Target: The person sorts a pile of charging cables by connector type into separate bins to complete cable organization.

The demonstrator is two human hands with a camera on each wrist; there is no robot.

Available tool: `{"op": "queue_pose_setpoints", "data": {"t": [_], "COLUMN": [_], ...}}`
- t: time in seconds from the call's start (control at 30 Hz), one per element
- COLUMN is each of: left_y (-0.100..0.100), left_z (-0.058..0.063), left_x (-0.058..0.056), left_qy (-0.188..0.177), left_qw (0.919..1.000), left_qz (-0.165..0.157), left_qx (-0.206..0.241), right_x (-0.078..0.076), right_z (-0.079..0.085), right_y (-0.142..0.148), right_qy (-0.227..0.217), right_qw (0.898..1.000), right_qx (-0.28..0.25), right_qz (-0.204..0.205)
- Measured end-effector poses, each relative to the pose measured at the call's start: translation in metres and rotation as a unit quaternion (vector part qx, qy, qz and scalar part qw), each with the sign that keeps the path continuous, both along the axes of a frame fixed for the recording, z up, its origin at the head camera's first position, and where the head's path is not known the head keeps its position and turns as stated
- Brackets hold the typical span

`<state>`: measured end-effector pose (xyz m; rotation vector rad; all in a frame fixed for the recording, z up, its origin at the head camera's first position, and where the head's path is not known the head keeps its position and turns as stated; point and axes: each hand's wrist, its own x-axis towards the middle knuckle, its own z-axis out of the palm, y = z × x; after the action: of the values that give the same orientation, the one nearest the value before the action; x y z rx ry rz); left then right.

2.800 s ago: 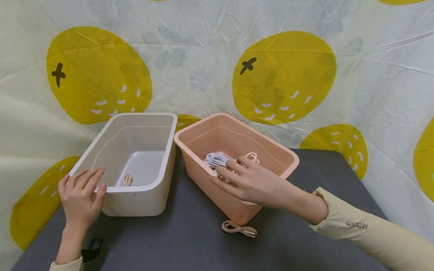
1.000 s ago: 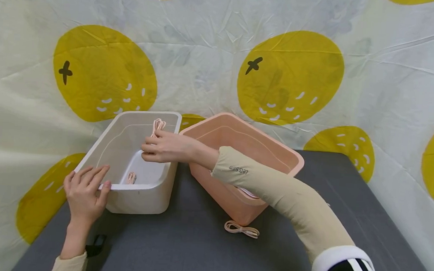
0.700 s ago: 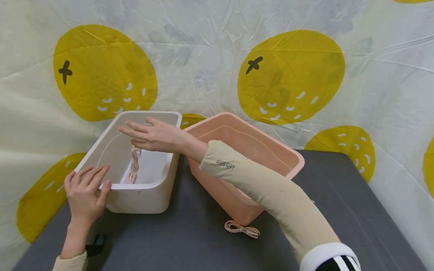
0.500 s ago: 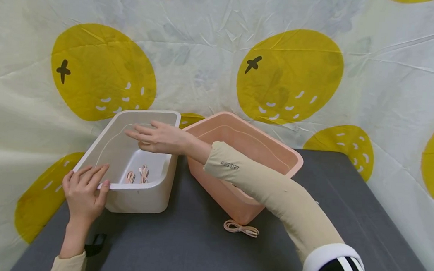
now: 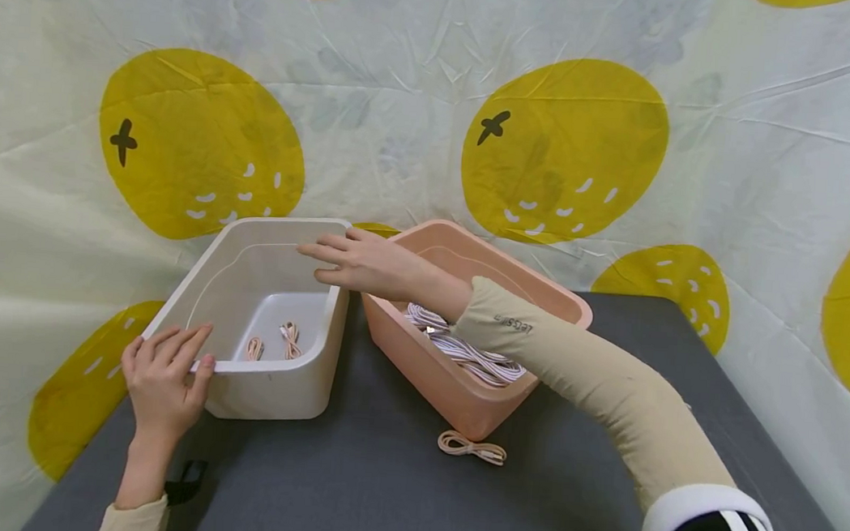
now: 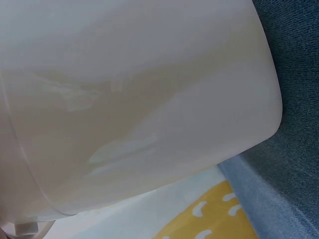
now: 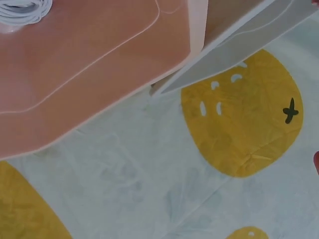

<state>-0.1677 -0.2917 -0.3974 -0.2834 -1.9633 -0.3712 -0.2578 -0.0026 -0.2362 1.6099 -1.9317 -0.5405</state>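
Observation:
My left hand [image 5: 164, 379] rests over the near left corner of a white plastic bin [image 5: 271, 390], fingers reaching across its rim. Two small tied cables, a pinkish cable [image 5: 255, 348] and a beige cable [image 5: 290, 341], lie on that bin's floor. My right hand [image 5: 377, 264] is above the gap between the bins, fingers extended, holding nothing. Under the right forearm, a peach bin [image 5: 419, 354] contains bundled white cables [image 5: 474, 358]; the sleeve hides part of its inside. In the right wrist view, a white coil [image 7: 22, 11] shows in the peach bin.
A coiled beige cable [image 5: 472, 448] lies on the dark grey tabletop [image 5: 352, 497] by the peach bin's near corner. A black object [image 5: 187, 481] is beside my left wrist. Behind both bins hangs a pale cloth [image 5: 396, 142] with yellow fruit prints.
My right hand carried a beige cable from the peach bin, released it into the white bin beside the other one, and has moved back right. My left hand has stayed at the rim.

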Motion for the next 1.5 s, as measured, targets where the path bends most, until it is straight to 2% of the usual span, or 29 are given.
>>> {"op": "queue_pose_setpoints", "data": {"t": [0.1, 0.27, 0.5, 0.63, 0.77, 1.17, 1.5], "left_y": [0.0, 0.0, 0.0, 0.0, 0.001, 0.002, 0.002], "left_z": [0.0, 0.0, 0.0, 0.0, 0.0, 0.0, 0.001], "left_x": [0.0, 0.001, 0.001, 0.002, 0.002, 0.001, 0.001], "left_qy": [0.001, 0.0, -0.012, -0.01, -0.006, -0.006, -0.011], "left_qw": [1.0, 1.0, 0.9999, 1.0, 1.0, 1.0, 0.9999], "left_qz": [0.0, 0.002, 0.002, 0.0, 0.0, 0.0, 0.004], "left_qx": [-0.001, -0.001, -0.001, 0.0, 0.001, 0.004, 0.002], "right_x": [0.005, 0.012, 0.026, 0.033, 0.041, 0.069, 0.097], "right_z": [0.004, 0.001, -0.011, -0.02, -0.03, -0.057, -0.071], "right_y": [0.019, 0.046, 0.083, 0.1, 0.116, 0.148, 0.159], "right_qy": [-0.061, -0.093, -0.067, -0.042, -0.039, -0.01, -0.04], "right_qw": [0.998, 0.994, 0.995, 0.994, 0.991, 0.989, 0.986], "right_qx": [-0.024, -0.056, -0.072, -0.095, -0.113, -0.118, -0.144], "right_qz": [-0.01, -0.003, -0.007, 0.027, 0.057, 0.088, 0.07]}}
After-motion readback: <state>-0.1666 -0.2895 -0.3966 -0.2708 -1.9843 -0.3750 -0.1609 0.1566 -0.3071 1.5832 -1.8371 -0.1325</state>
